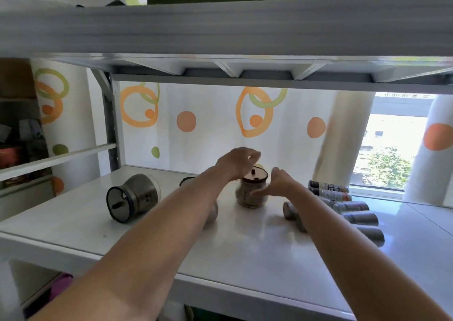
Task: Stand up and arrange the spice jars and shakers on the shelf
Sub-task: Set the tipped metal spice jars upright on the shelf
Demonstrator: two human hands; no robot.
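Spice jar (212,214) mostly behind left forearm (193,198)

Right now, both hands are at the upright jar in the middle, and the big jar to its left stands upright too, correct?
Not quite: the head view shows the big jar lying on its side, lid toward the camera. The left hand and right hand are indeed at the upright jar.

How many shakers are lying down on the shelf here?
6. Five shakers lie side by side on the shelf right of the right forearm; one just left of it, partly covered. The forearm may hide more.
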